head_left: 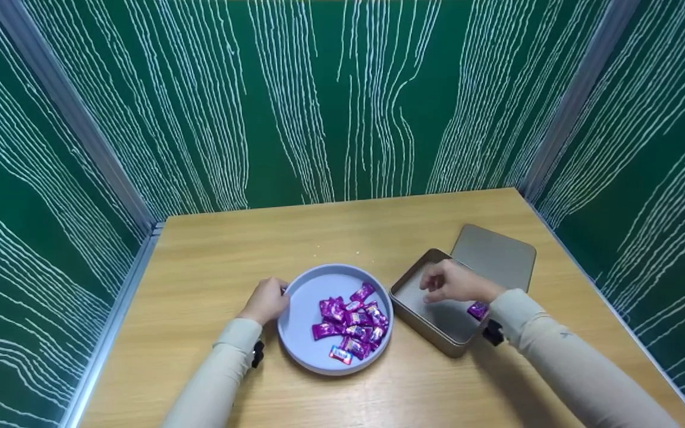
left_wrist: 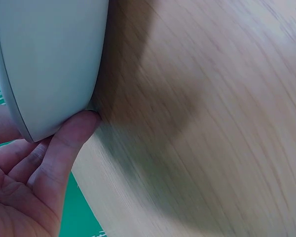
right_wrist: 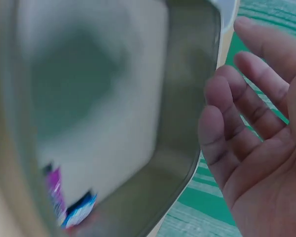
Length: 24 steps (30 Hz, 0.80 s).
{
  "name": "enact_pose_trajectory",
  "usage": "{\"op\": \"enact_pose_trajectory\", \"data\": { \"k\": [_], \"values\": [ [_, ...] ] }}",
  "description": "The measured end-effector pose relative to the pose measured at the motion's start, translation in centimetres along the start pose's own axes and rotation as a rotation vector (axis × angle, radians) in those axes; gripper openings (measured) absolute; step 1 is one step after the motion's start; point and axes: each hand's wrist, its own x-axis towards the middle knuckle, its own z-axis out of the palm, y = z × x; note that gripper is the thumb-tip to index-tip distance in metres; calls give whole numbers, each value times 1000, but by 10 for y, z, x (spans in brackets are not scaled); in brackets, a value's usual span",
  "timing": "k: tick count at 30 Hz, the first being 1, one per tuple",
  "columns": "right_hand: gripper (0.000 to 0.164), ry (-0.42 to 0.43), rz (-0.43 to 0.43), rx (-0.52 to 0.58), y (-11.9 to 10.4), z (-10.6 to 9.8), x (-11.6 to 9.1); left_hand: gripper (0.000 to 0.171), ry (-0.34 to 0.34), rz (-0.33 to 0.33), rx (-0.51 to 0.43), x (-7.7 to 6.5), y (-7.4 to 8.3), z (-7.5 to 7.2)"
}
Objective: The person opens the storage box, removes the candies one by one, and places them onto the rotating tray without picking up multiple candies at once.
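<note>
My left hand (head_left: 265,302) grips the left rim of a round lavender-grey tray (head_left: 301,303). In the left wrist view, its fingers (left_wrist: 71,133) are bent around the tray's edge, low by the tabletop. Several purple-wrapped candies (head_left: 357,318) lie in the tray, mostly in its right half, with one red-and-blue wrapped candy (head_left: 341,355) near the front. Over the rectangular metal tin (head_left: 423,327) hovers my right hand (head_left: 452,282), fingers loosely bent and holding nothing. Inside the tin, a purple candy (right_wrist: 54,190) and a blue-and-white one (right_wrist: 81,212) show in one corner.
The tin's lid (head_left: 497,255) lies behind and right of the tin, close against it. Everything stands on a wooden table (head_left: 217,249). Green walls (head_left: 342,107) with white wavy lines rise behind and on both sides. Tiny crumbs (head_left: 357,252) lie behind the tray.
</note>
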Motion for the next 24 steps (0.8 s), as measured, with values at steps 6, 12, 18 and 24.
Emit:
{"op": "enact_pose_trajectory", "data": {
  "k": [6,12,18,24],
  "values": [
    [17,-42,70,24,20,-12,-19,26,-1,2,-8,-1,0,0],
    [19,-93,91,8,30,-22,-35,24,10,13,-9,0,-1,1],
    [24,-139,151,-5,37,-29,-45,32,2,0,7,1,-2,2],
    [24,-172,198,-31,37,-33,-49,32,2,-13,22,0,1,0]
  ]
}}
